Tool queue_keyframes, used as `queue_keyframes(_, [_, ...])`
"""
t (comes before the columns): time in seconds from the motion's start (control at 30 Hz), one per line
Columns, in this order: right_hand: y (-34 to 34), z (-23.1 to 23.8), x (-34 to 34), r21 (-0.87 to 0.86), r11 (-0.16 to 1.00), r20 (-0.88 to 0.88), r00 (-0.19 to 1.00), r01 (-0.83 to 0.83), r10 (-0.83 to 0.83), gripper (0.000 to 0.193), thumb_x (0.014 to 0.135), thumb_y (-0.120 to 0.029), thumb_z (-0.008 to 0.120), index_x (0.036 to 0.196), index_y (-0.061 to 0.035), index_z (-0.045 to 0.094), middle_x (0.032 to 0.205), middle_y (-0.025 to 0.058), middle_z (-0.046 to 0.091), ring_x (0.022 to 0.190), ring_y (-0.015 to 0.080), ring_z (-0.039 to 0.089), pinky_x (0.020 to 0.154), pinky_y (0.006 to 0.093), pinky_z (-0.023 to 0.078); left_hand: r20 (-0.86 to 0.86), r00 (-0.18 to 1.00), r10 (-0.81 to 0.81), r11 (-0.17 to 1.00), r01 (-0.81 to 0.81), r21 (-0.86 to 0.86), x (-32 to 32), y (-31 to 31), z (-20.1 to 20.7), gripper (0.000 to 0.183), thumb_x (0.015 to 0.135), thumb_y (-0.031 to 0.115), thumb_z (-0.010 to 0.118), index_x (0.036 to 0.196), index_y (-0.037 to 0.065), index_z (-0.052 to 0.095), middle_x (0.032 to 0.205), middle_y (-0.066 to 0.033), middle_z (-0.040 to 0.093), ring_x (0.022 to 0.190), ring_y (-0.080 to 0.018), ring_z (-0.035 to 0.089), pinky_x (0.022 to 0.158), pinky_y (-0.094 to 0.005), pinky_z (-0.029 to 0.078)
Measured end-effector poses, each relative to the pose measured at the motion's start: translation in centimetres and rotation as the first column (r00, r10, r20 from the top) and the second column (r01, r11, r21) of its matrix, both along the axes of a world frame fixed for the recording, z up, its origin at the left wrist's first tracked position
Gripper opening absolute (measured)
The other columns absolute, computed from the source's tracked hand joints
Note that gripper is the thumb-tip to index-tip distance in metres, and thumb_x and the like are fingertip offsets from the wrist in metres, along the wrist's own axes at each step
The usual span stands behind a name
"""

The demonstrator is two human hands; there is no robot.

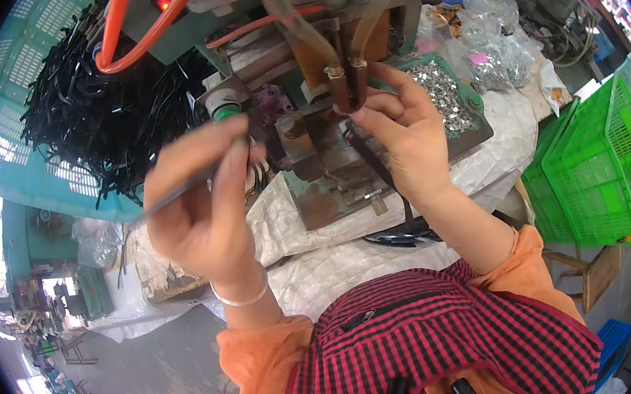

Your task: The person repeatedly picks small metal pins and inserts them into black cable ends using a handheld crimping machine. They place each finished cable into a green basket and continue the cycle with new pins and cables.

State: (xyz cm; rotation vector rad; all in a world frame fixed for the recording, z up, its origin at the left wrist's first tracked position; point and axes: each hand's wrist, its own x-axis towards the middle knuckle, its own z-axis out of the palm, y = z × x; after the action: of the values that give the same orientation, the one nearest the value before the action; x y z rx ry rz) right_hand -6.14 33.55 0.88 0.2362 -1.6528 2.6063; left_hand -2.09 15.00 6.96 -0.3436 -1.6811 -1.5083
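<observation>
My left hand (203,202) is raised in front of the machine, smeared by motion, its fingers closed on a thin dark strip (175,194). Just beyond its fingertips is a green push button (226,112) in a pale round housing. My right hand (409,128) is at the machine's working point, thumb and fingers pinched beside two copper-coloured rods (350,88). Whatever small thing lies between those fingertips is hidden. A black strap (374,161) hangs from just below them, over the machine's metal block (324,172), toward me.
A turquoise basket (1,100) heaped with black straps (110,103) stands left. To the right lie a tray of small shiny metal pieces (440,97), plastic bags (497,52) and green crates (592,165). Orange hoses (114,33) hang overhead. More black straps (402,235) lie near me.
</observation>
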Motion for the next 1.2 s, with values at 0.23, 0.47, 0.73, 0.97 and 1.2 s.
queue_keyframes(0.23, [4.0,1.0,1.8,0.37,0.929,-0.169,0.985,0.022,0.044,0.045,0.09,-0.006,0.07,0.134,-0.0011,0.061,0.133,0.0176,0.063,0.128,0.0299,0.058,0.108,0.0388,0.045,-0.069,0.982,-0.178,0.936,0.147,-0.321,0.4,0.6,-2.8,0.022,0.083,-0.005,0.077,0.103,-0.003,0.07,0.094,-0.0184,0.075,0.085,-0.0289,0.075,0.071,-0.0358,0.062])
queue_keyframes(0.47, [11.6,-8.4,-3.8,0.836,-0.034,-0.547,0.823,0.548,-0.152,0.025,0.079,-0.014,0.08,0.103,-0.0083,0.075,0.132,0.0208,0.063,0.136,0.0418,0.049,0.112,0.0505,0.042,-0.291,0.947,-0.134,0.646,-0.139,-0.75,0.6,4.8,-5.9,0.026,0.075,0.014,0.088,0.096,0.009,0.073,0.097,-0.0087,0.076,0.059,-0.0162,0.063,0.049,-0.0277,0.047])
queue_keyframes(0.73, [12.6,-9.5,-5.9,0.777,0.233,-0.524,0.807,0.584,-0.274,0.013,0.087,-0.011,0.071,0.098,-0.0055,0.071,0.097,0.013,0.07,0.092,0.0328,0.064,0.085,0.0419,0.05,-0.386,0.911,-0.148,0.734,-0.16,-0.66,-0.1,4.8,-7.1,0.025,0.074,0.014,0.087,0.092,0.009,0.07,0.098,-0.0079,0.075,0.054,-0.0115,0.058,0.045,-0.0256,0.041])
queue_keyframes(0.97, [12.4,-9.3,-6.2,0.721,0.41,-0.447,0.827,0.559,-0.342,0.016,0.096,-0.014,0.066,0.102,0.0002,0.068,0.091,0.0109,0.07,0.082,0.0201,0.066,0.078,0.0325,0.052,-0.206,0.977,-0.058,0.778,-0.085,-0.622,2.4,5.0,-7.2,0.026,0.075,0.011,0.085,0.097,0.007,0.071,0.11,-0.008,0.074,0.06,-0.016,0.063,0.053,-0.0273,0.048])
queue_keyframes(1.2, [12.3,-9.9,-4.0,0.593,0.629,-0.314,0.864,0.503,-0.395,0.018,0.097,-0.008,0.068,0.112,0.0009,0.072,0.104,0.0068,0.074,0.098,0.0143,0.067,0.09,0.0278,0.051,0.294,0.812,0.504,0.858,-0.433,-0.276,1.3,-0.1,-13.5,0.056,0.08,0.005,0.08,0.132,0.002,0.06,0.137,-0.02,0.058,0.12,-0.0363,0.058,0.103,-0.0435,0.046])
